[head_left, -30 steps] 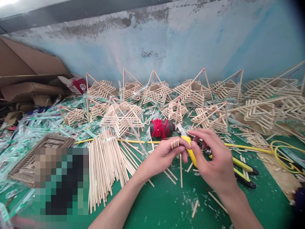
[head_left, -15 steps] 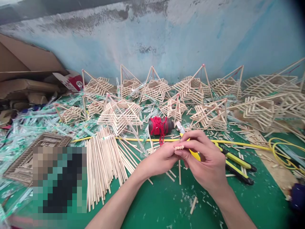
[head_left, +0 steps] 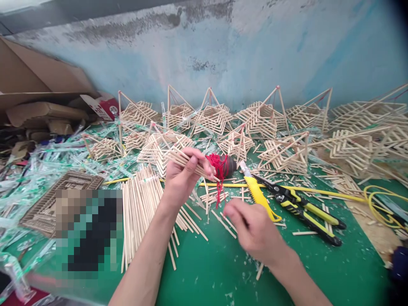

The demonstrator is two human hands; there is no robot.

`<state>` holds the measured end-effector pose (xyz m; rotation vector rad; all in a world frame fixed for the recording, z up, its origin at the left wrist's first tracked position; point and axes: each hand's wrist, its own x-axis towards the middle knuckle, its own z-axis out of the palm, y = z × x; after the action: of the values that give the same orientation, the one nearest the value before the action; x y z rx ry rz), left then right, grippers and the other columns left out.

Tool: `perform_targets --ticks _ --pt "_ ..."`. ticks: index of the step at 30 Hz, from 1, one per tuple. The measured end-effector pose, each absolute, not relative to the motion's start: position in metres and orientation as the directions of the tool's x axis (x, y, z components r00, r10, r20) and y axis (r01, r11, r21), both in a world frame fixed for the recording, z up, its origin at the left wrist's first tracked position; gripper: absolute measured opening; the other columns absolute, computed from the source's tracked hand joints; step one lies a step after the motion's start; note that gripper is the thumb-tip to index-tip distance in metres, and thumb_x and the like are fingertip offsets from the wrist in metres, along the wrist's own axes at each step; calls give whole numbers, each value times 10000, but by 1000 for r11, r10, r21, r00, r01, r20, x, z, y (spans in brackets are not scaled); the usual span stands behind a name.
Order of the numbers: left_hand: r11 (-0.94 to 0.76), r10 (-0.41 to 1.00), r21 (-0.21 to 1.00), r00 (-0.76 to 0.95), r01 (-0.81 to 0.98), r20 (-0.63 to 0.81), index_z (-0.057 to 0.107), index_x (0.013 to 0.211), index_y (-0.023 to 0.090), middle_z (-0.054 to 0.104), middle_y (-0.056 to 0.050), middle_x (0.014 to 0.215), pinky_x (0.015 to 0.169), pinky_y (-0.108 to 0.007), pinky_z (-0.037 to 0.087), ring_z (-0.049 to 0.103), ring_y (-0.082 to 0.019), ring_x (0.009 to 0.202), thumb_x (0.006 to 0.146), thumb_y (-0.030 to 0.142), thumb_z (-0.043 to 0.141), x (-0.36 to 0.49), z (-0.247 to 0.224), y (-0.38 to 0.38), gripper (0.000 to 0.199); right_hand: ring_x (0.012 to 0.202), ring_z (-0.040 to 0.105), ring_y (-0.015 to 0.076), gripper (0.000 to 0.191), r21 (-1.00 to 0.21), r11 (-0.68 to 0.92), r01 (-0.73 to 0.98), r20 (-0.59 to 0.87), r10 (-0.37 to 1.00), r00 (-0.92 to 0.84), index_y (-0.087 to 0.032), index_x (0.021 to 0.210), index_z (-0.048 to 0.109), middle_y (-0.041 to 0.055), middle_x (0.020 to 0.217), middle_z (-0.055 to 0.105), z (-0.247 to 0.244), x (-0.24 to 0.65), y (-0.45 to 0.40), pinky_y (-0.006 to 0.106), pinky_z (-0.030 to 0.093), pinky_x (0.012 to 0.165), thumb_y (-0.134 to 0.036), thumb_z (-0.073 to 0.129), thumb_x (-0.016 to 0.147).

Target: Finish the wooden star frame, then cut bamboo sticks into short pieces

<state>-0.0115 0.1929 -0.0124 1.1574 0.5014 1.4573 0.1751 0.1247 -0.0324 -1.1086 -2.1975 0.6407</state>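
Observation:
My left hand [head_left: 181, 180] is raised over the table, its fingers wrapped around several thin wooden sticks [head_left: 176, 156] that lie slantwise across it. Just beyond its fingertips lies a dark spool wound with red string [head_left: 219, 165], whose loose strands hang toward me. My right hand [head_left: 255, 229] is lower and to the right, fingers curled, thumb and forefinger tip close to a dangling red strand. Whether that strand is pinched cannot be made out. A yellow-handled utility knife [head_left: 257, 193] lies just beyond my right hand, beside black and yellow pliers [head_left: 295, 204].
A bundle of long sticks [head_left: 140, 221] lies left of my left forearm. Stacked-stick frames [head_left: 266, 121] stand in rows along the blue wall [head_left: 204, 51]. Plastic wrappers [head_left: 60, 157], a woven brown panel [head_left: 47, 208], cardboard [head_left: 41, 72] and a yellow cable [head_left: 334, 193] surround the green tabletop [head_left: 204, 272].
My hands have come apart. The left has moved left and up with the sticks, now turned lengthwise to view. The right has dropped slightly, uncovering the knife and pliers.

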Motion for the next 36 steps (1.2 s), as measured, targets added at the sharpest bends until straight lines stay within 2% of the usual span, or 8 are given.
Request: perform_targets --ticks 6,11,16,21,25,28,32,36 --pt "-269 923 810 102 -521 371 635 922 166 658 1 672 699 -298 555 628 -115 597 944 238 613 -11 -12 192 78 717 629 238 128 -410 660 629 89 715 -693 -175 837 619 66 783 673 -42 137 104 318 398 595 -288 679 836" --pt "-242 931 820 113 -518 346 625 928 157 670 -8 686 709 -313 569 646 -126 605 935 279 631 -9 -11 190 123 855 601 268 48 -278 721 635 34 668 -743 -155 861 617 95 881 632 -46 135 104 346 437 621 -121 583 858" --pt "-236 936 822 106 -518 336 629 937 157 679 -19 717 747 -352 591 661 -140 629 929 305 638 -7 -10 188 148 866 597 273 66 -235 715 659 29 682 -730 -160 938 606 103 953 631 -47 135 105 362 465 614 -157 584 875" --pt "-227 935 824 120 -520 334 626 920 158 677 -17 714 736 -340 590 659 -138 636 929 309 638 -6 -11 187 152 831 618 254 109 -206 709 674 69 698 -713 -145 876 612 102 902 650 -48 133 106 334 458 603 -50 574 840" --pt "-234 939 814 92 -532 330 642 936 154 705 -41 842 742 -298 582 697 -153 774 932 273 636 -5 -10 187 120 777 620 242 160 -200 700 686 119 712 -692 -156 850 594 88 842 641 -46 142 107 328 433 586 -11 528 850" --pt "-277 939 817 36 -506 341 645 943 162 705 -37 857 747 -295 584 697 -151 787 934 302 635 -5 -10 187 141 698 600 202 171 -276 669 690 201 742 -640 -170 866 572 51 780 612 -39 158 114 315 415 577 -48 466 922" --pt "-417 904 814 -95 -405 416 637 945 167 722 -42 874 746 -305 590 701 -149 754 953 326 606 0 -10 183 162 772 622 138 134 -617 594 515 373 798 -474 -181 965 583 30 874 649 -29 187 129 256 483 694 -107 472 979" --pt "-471 875 810 -72 -349 478 637 1021 165 734 -55 923 754 -308 594 716 -157 790 997 285 523 8 -13 177 166 811 649 134 88 -737 473 482 439 878 -190 -219 952 653 5 914 687 -22 211 138 245 522 743 -147 611 924"
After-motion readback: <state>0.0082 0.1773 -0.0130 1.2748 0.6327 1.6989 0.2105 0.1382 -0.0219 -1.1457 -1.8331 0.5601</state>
